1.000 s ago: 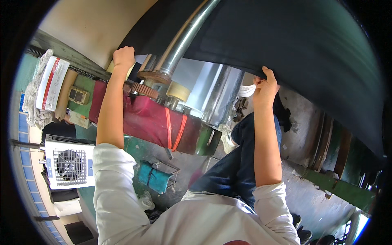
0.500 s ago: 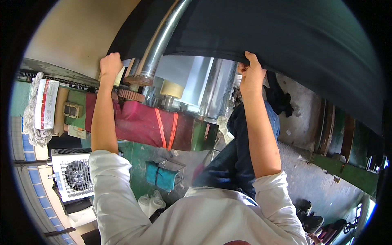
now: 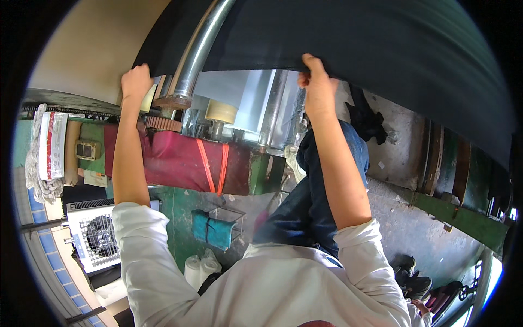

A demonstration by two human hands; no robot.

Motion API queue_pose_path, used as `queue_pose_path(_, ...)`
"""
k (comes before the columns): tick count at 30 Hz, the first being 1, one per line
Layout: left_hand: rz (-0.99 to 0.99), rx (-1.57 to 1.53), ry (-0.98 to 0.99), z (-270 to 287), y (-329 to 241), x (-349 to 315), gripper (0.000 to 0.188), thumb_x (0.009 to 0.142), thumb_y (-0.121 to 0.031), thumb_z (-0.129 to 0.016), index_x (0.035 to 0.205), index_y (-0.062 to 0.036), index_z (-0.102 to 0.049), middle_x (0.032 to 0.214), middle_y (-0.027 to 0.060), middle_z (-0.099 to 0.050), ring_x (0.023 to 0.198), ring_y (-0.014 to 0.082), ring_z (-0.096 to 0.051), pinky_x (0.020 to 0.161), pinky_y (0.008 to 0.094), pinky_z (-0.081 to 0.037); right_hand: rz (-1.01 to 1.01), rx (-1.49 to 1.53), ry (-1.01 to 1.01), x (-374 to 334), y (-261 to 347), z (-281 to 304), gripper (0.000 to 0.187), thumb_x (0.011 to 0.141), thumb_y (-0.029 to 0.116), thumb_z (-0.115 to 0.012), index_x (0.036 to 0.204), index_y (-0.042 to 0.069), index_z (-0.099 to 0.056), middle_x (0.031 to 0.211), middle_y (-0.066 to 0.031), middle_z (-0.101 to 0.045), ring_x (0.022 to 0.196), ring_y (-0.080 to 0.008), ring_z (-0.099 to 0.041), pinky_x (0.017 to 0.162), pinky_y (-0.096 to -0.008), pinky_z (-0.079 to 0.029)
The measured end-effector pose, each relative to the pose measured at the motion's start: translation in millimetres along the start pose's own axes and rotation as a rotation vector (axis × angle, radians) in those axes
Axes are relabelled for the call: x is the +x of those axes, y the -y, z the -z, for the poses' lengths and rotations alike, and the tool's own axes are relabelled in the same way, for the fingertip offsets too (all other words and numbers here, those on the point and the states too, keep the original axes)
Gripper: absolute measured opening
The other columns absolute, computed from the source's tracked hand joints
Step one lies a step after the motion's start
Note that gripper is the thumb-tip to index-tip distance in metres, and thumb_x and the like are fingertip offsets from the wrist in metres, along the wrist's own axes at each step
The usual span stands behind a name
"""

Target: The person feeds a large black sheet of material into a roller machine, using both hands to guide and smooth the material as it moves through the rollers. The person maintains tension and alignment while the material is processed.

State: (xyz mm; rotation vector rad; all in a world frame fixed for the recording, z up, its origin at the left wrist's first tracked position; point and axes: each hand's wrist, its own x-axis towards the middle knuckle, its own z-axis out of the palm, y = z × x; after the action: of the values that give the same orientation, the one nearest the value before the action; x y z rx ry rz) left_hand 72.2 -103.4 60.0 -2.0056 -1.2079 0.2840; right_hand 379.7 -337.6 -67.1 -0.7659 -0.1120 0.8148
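A wide sheet of black fabric (image 3: 354, 38) stretches across the top of the view, its near edge running from left to right. My left hand (image 3: 137, 83) is closed on that edge at the left, just left of a shiny metal roller (image 3: 204, 46). Farther right, my right hand (image 3: 318, 84) pinches the same edge, thumb on top and fingers curled beneath. Below the fabric, between my hands, are more rollers and a yellowish roll end (image 3: 220, 111). The fabric hides part of the machine behind it.
A maroon cloth cover (image 3: 174, 161) with orange straps lies over the machine's side, near a toothed gear (image 3: 163, 123). A teal cloth (image 3: 212, 229) hangs on a small rack. A white fan unit (image 3: 95, 234) stands left. Green rails (image 3: 452, 212) run at right, with a person's hand (image 3: 420, 308) lower right.
Both hands have shifted slightly left, still gripping the black fabric's edge. My right hand has moved farther, so the hands are a little closer together. The whole view has also shifted a little.
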Motion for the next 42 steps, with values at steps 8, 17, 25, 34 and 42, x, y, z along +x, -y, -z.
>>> queue_pose_path(8, 0.157, 0.052, 0.26, -21, 15, -3, 0.018, 0.076, -0.012, -0.057, 0.091, -0.0065, -0.067, 0.095, 0.0146, -0.065, 0.091, 0.0291, -0.063, 0.075, 0.0386, -0.051, -0.057, -0.224, 0.117, -11, 1, -2, 0.011, 0.072, 0.004, -0.062, 0.065, 0.003, -0.053, 0.058, -0.0028, -0.051, 0.045, -0.0112, -0.043, 0.045, -0.0257, -0.033)
queue_pose_path(17, 0.042, 0.014, 0.137, 0, 3, -6, 0.016, 0.072, -0.012, -0.058, 0.083, -0.0038, -0.066, 0.088, 0.0185, -0.065, 0.085, 0.0327, -0.064, 0.072, 0.0411, -0.052, -0.061, -0.374, 0.163, -14, -5, -4, 0.018, 0.074, 0.013, -0.063, 0.061, 0.005, -0.053, 0.054, -0.0006, -0.049, 0.045, -0.0103, -0.043, 0.046, -0.0259, -0.034)
queue_pose_path(25, 0.114, 0.02, 0.199, 7, 0, -5, 0.018, 0.074, -0.013, -0.057, 0.086, -0.0032, -0.066, 0.093, 0.0182, -0.064, 0.088, 0.0326, -0.063, 0.074, 0.0411, -0.051, -0.009, -0.07, -0.014, -5, 5, 0, 0.011, 0.072, 0.009, -0.063, 0.068, 0.004, -0.053, 0.059, -0.003, -0.05, 0.045, -0.0116, -0.043, 0.044, -0.0255, -0.033)
queue_pose_path(34, 0.157, 0.036, 0.235, -22, 21, -8, 0.019, 0.073, -0.015, -0.057, 0.086, -0.0034, -0.066, 0.093, 0.0189, -0.064, 0.089, 0.0345, -0.063, 0.075, 0.0428, -0.051, 0.013, 0.033, -0.066, -4, 3, 0, 0.015, 0.07, 0.012, -0.063, 0.071, 0.004, -0.051, 0.059, -0.0027, -0.05, 0.049, -0.0129, -0.046, 0.049, -0.0265, -0.037)
queue_pose_path(42, 0.079, 0.023, 0.211, -9, 8, -2, 0.02, 0.071, -0.015, -0.059, 0.086, -0.0031, -0.063, 0.09, 0.0202, -0.063, 0.087, 0.0356, -0.062, 0.074, 0.0445, -0.05, 0.059, 0.013, 0.012, -8, 1, -2, 0.011, 0.072, 0.007, -0.059, 0.067, 0.006, -0.05, 0.056, -0.001, -0.046, 0.045, -0.0108, -0.039, 0.044, -0.026, -0.031)
